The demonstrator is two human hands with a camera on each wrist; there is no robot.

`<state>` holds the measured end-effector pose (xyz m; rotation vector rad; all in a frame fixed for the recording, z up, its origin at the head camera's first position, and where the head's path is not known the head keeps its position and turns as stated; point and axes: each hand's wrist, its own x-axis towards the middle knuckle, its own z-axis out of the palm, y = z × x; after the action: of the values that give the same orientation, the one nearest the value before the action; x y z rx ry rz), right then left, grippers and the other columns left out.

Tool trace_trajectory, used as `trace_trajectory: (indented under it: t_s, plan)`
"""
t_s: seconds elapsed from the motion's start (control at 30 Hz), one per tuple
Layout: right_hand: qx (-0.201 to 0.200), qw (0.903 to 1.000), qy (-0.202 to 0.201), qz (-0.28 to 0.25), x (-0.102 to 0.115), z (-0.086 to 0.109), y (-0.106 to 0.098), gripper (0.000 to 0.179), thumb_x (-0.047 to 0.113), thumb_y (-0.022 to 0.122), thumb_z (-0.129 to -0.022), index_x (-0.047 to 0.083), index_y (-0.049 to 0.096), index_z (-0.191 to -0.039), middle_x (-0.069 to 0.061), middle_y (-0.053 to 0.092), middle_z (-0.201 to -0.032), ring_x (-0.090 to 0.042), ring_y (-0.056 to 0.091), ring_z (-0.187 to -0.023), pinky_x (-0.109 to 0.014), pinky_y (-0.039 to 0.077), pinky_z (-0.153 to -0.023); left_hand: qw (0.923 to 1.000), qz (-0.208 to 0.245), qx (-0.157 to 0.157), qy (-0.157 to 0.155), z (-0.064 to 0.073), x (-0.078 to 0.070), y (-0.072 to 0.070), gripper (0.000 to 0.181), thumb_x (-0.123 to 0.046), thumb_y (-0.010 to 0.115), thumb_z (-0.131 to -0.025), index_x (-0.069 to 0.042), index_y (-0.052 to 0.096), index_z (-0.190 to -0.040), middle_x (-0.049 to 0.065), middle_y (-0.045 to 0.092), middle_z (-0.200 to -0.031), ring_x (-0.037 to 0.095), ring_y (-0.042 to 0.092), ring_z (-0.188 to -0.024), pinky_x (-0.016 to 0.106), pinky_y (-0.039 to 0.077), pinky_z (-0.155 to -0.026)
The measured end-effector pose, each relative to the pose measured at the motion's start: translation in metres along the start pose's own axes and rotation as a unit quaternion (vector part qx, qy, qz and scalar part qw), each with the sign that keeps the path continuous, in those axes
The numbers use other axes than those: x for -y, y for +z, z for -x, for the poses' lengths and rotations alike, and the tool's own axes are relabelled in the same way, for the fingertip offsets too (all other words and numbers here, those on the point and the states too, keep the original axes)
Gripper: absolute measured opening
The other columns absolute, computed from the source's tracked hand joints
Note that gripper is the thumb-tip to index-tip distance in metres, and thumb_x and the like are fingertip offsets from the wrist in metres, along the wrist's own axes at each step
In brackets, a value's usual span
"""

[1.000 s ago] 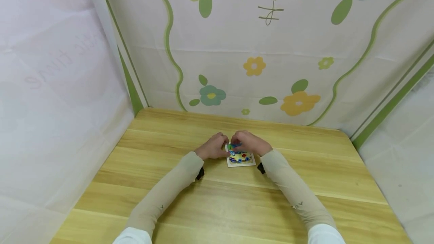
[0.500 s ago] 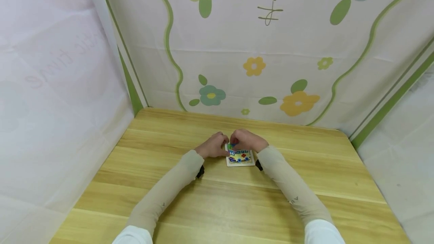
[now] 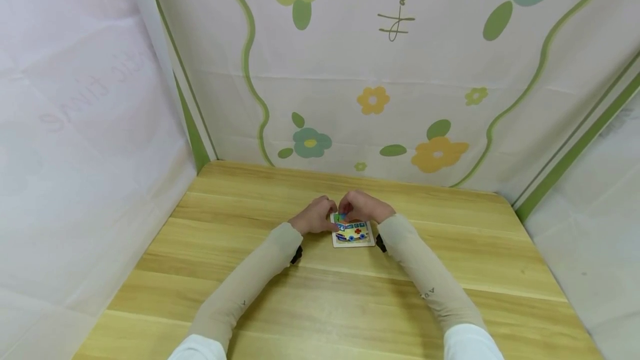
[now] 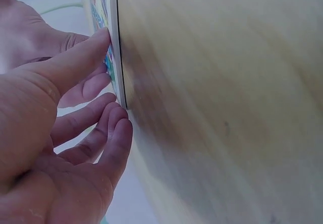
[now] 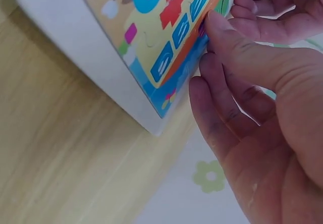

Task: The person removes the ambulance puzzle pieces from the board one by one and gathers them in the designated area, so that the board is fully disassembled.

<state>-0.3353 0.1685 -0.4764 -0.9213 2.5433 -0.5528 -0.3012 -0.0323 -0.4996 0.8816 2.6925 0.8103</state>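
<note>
A small square puzzle [image 3: 353, 233] in a white frame, with a yellow ambulance picture, lies on the wooden table. My left hand [image 3: 317, 215] grips its left side; in the left wrist view the thumb [image 4: 96, 45] lies on the picture side and the curled fingers meet the far corner. My right hand [image 3: 364, 208] is over the far part of the picture, pinching a small blue puzzle piece [image 3: 343, 216], mostly hidden by the fingers. In the right wrist view my right thumb tip [image 5: 216, 22] touches the picture near the orange roof, with the fingers curled beside the far edge.
The wooden table [image 3: 320, 304] runs back to a white cloth wall [image 3: 330, 99] printed with flowers. Similar cloth hangs at the left [image 3: 100, 182] and right [image 3: 595, 226] sides. Dark wrist devices sit under both sleeves.
The blue piece at my right fingertips has come down flatter onto the picture, and more of the orange roof shows. My right forearm has shifted slightly left; my left hand stays in place.
</note>
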Motion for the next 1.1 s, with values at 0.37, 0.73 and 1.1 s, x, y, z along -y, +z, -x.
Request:
trace_trajectory:
  t_s: [0.37, 0.73, 1.1]
  plan:
    - [0.009, 0.9989, 0.046, -0.004, -0.0018, -0.0045, 0.0002, 0.011, 0.004, 0.082, -0.091, 0.008, 0.077, -0.099, -0.002, 0.073, -0.093, -0.013, 0.062, -0.082, -0.028, 0.056, -0.079, 1.0, 0.009, -0.004, 0.001, -0.0003, -0.0015, -0.0008, 0.043, -0.02, 0.086, -0.091, 0.006, 0.07, -0.121, 0.016, 0.067, -0.11, 0.021, 0.054, -0.096, 0.038, 0.049, -0.091]
    - [0.004, 0.9984, 0.05, -0.026, -0.0042, 0.0, 0.001, 0.012, 0.007, 0.081, -0.093, 0.012, 0.076, -0.103, 0.0, 0.074, -0.097, -0.012, 0.067, -0.087, -0.031, 0.059, -0.085, 1.0, 0.004, 0.0, -0.005, -0.001, -0.0001, 0.0005, 0.044, -0.023, 0.087, -0.09, 0.004, 0.071, -0.121, 0.014, 0.068, -0.112, 0.019, 0.054, -0.097, 0.037, 0.05, -0.092]
    - [-0.028, 0.9984, 0.016, -0.046, -0.0084, 0.003, 0.0015, 0.013, 0.011, 0.069, -0.103, 0.01, 0.08, -0.111, -0.004, 0.079, -0.108, -0.012, 0.072, -0.094, -0.035, 0.06, -0.09, 0.9999, 0.009, -0.001, -0.013, -0.0003, -0.0016, -0.0001, 0.046, -0.022, 0.087, -0.09, 0.005, 0.07, -0.123, 0.015, 0.067, -0.116, 0.024, 0.06, -0.105, 0.041, 0.052, -0.099]
